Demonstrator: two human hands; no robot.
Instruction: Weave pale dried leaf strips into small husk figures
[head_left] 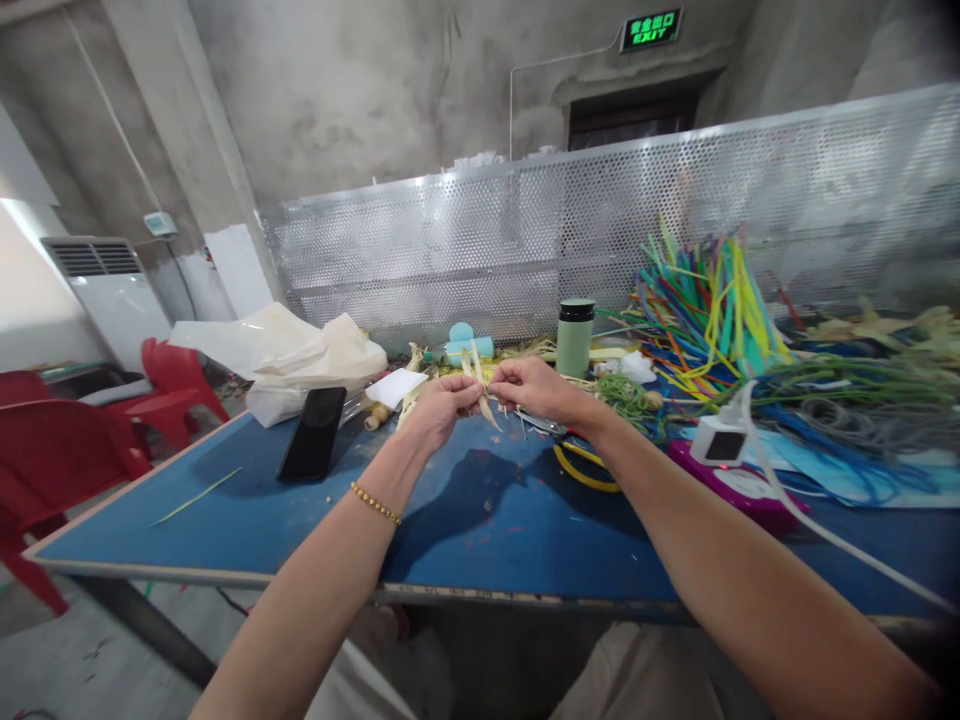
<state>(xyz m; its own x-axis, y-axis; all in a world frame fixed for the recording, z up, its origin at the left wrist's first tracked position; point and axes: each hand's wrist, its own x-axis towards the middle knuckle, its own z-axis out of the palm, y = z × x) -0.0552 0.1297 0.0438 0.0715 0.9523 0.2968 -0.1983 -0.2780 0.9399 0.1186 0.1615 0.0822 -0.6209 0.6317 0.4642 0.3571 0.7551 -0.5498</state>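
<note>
Over the middle of the blue table, my left hand (442, 405) and my right hand (536, 388) are raised close together. Both pinch pale, straw-coloured leaf strips (478, 372), which look like dried husk. Some ends stick up above the fingers, and one end (490, 415) hangs below them. The exact crossing of the strips is hidden by my fingertips. Just beyond my right wrist lie scissors (586, 468) with yellow handles, partly covered by my forearm.
A black phone (312, 435) lies on the table (450, 530) at left, beside crumpled plastic bags (300, 350). Behind my hands stands a green bottle (575, 340). Colourful strips (705, 310) are heaped at right, near a white charger (718, 440) on a purple power strip (750, 495).
</note>
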